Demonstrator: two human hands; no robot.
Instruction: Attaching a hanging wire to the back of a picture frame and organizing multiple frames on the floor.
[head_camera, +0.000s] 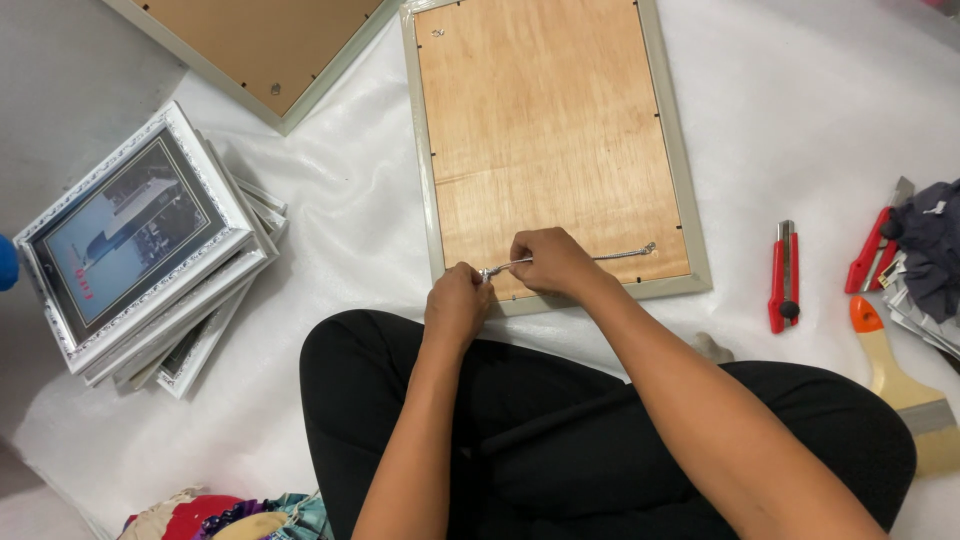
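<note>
A picture frame (680, 200) lies face down on white sheeting, its plywood backing (545, 120) up. A silver hanging wire (615, 256) runs across the lower part of the backing to a small eyelet at the right. My left hand (457, 303) pinches the wire's left end at the frame's lower left corner. My right hand (553, 262) grips the wire just to the right of it. Both hands almost touch.
A stack of white ornate frames (140, 245) lies at the left. Another face-down frame (262, 45) is at the top left. A red utility knife (785, 277), a second red cutter (872, 250), a paintbrush (900, 385) and dark cloth (935, 245) lie at the right. My crossed legs (560, 430) fill the foreground.
</note>
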